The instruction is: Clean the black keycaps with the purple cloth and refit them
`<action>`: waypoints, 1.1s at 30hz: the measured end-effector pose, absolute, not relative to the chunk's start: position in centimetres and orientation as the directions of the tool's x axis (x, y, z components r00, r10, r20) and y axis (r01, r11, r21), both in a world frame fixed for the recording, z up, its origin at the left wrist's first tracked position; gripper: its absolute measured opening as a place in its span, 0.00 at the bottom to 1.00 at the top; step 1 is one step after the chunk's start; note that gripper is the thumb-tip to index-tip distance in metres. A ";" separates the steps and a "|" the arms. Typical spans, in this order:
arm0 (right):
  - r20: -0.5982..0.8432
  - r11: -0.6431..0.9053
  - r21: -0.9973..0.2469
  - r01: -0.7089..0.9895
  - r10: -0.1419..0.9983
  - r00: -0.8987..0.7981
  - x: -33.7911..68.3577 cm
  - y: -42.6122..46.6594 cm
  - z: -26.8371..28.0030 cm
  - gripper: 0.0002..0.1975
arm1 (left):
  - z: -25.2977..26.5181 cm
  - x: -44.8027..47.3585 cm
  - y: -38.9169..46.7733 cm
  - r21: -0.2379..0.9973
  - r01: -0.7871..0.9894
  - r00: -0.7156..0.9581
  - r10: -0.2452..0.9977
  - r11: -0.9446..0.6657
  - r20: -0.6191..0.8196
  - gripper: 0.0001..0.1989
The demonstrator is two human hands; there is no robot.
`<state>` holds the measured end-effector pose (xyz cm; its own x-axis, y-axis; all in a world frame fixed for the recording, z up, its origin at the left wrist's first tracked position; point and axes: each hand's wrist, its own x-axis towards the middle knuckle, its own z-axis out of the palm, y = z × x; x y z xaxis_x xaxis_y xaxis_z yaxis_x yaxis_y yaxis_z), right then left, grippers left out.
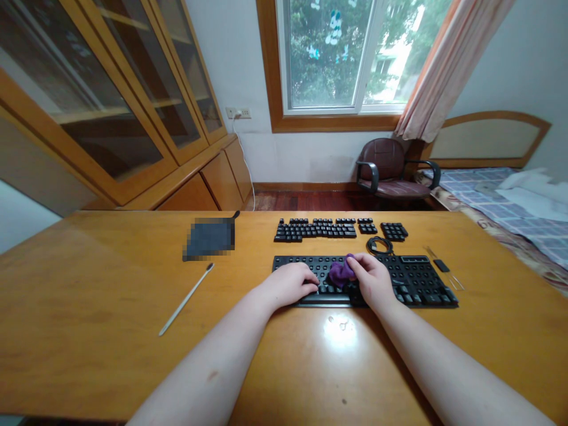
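Observation:
A black keyboard (421,279) lies on the wooden desk in front of me, with many of its keycaps off and some still fitted along the lower rows. My left hand (295,283) is on its left part, fingers curled down over it and thumb at the lower keys. Pinched in my right hand (373,281) is a bunched purple cloth (339,273), which touches the middle of the keyboard. Beyond it, the loose black keycaps (317,229) are laid out in keyboard order. A coiled black cable (379,245) sits between them and the keyboard.
Left of the keyboard lie a white-handled brush (186,300) and a dark, blurred-out flat item (210,238). At the right is a keycap puller (441,265) with wire prongs. The desk's far edge (257,212) faces a chair (384,168) and a window.

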<state>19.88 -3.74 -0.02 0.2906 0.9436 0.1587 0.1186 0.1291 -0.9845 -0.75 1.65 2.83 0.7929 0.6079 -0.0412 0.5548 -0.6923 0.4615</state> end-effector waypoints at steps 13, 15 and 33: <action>0.150 0.118 -0.985 0.125 0.944 0.293 19.8 -3.8 0.0 0.14 | 3.5 -0.5 1.1 0.485 0.593 0.760 0.645 -0.642 -0.076 0.09; 0.151 0.117 -0.985 0.130 0.944 0.293 19.9 -3.8 0.0 0.14 | 3.3 -0.5 1.1 0.497 0.602 0.752 0.653 -0.625 -0.090 0.09; 0.153 0.126 -0.986 0.112 0.948 0.280 19.8 -3.8 -0.1 0.13 | 3.1 -0.6 1.3 0.484 0.547 0.792 0.609 -0.683 -0.037 0.11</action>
<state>19.78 -3.76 -0.07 0.2802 0.9477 0.1528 0.1119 0.1259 -0.9857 -0.62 1.34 3.10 0.7922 0.6092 -0.0365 0.5475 -0.6829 0.4836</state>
